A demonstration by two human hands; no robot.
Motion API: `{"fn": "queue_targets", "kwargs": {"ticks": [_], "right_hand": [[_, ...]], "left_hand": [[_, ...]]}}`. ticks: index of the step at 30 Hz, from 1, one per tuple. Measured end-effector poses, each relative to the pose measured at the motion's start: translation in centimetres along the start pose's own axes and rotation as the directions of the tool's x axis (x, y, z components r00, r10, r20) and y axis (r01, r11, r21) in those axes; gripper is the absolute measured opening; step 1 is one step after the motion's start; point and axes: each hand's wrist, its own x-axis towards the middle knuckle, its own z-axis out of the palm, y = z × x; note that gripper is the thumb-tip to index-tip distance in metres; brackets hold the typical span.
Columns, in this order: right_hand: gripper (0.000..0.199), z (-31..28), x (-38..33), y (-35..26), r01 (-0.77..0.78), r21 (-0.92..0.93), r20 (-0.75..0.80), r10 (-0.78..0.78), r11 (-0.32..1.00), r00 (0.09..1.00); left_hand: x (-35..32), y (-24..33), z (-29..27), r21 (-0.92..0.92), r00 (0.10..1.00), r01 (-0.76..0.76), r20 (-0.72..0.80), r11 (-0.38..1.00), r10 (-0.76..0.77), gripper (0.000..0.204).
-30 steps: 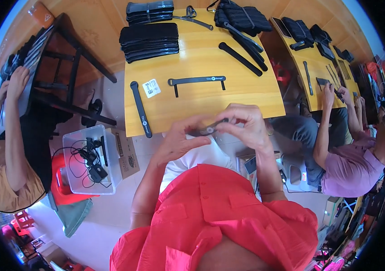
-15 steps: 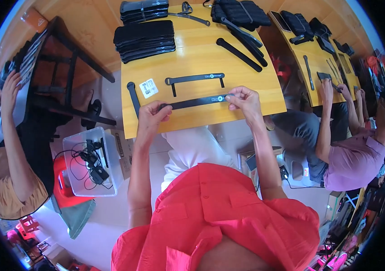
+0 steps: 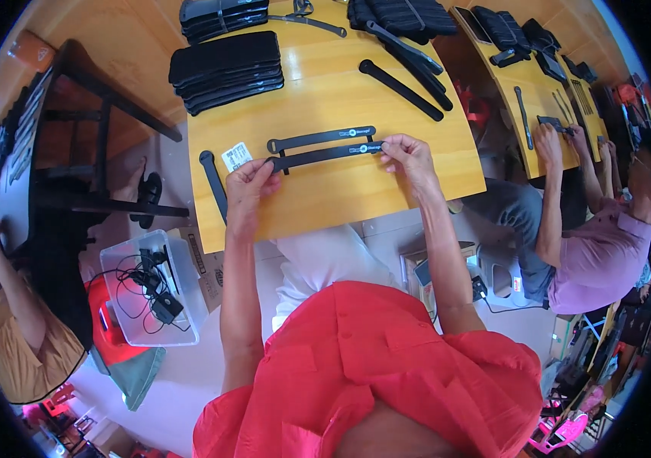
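Strap [image 3: 318, 157]: black, flat, held straight betw. both hands over table [image 3: 325, 200]; just on wearer's side of laid strap [image 3: 318, 139], approx. parallel. Can't tell if it touches tabletop.
L hand [image 3: 248, 189]: thumb & index pinched together on strap's L end, no visible gap; other fingers loosely curled.
R hand [image 3: 412, 162]: thumb & fingertips pinched on strap's R end, just past the print; nothing else visible in grip.
Tabs [image 3: 286, 172]: short, black, approx. crosswise to both straps; 1 pokes out below held strap nr L hand, other only partly visible nr R end.
Done: 1 strap laid flat, printed side up, w/ tabs at its ends. Held one looks lined up w/ it, judging by the angle.
Left: held strap not yet released. Looks like an early stage; total no. can't be told.
Other stock: side strap [image 3: 212, 183] nr L hand; stack [image 3: 225, 65] & banded bundle [image 3: 222, 18] at far L; loose straps [image 3: 400, 90] at far R. All apart from held strap.
Print: white lettering plus round white mark nr R end of held & laid straps; same layout, approx.
Label [image 3: 236, 156]: white, on table beyond L hand; dark print, too small to read.
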Motion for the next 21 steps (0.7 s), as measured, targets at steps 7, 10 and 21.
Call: {"fn": "queue_targets", "kwargs": {"ticks": [7,10,21], "right_hand": [[0.009,0.5,2.1,0.6,0.087,-0.149,-0.084,-0.100,0.985,0.991],[0.009,0.8,2.6,0.9,0.118,-0.172,-0.133,-0.142,0.978,0.981],[0.007,1.0,3.3,2.3,0.156,-0.133,-0.194,-0.179,0.979,0.965]], "left_hand": [[2.2,-1.8,0.4,0.319,0.977,-0.138,-0.113,0.938,0.182,0.016],[2.5,-2.0,1.8,0.386,0.914,-0.246,-0.212,0.889,0.345,0.015],[3.1,-2.7,2.3,0.412,0.853,-0.274,-0.314,0.869,0.418,0.013]]}}
